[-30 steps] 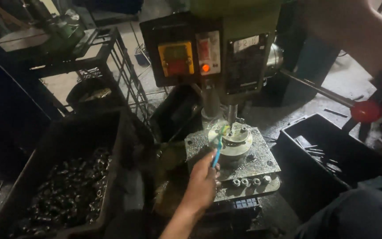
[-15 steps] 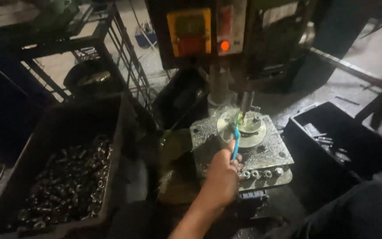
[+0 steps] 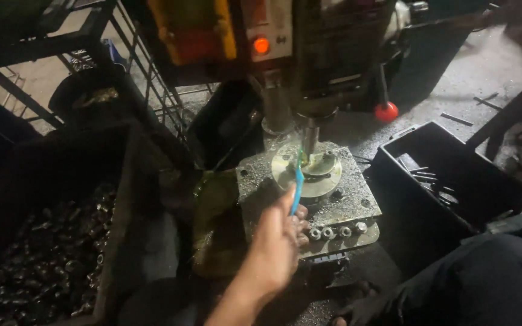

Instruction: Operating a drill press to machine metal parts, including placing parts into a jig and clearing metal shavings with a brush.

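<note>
Head view: left hand holds blue brush pointing up-away.

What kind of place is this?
Probably a small metal workshop: a drill press stands over a metal plate, a crate of dark metal parts sits beside it, and the left hand holds a blue brush.

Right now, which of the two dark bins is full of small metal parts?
The left bin, beside the left hand; the right bin holds only a few thin pieces.

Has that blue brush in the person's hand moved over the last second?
Barely. The blue brush in the left hand keeps its tip on the round disc under the drill spindle; mostly the camera shifted.
</note>
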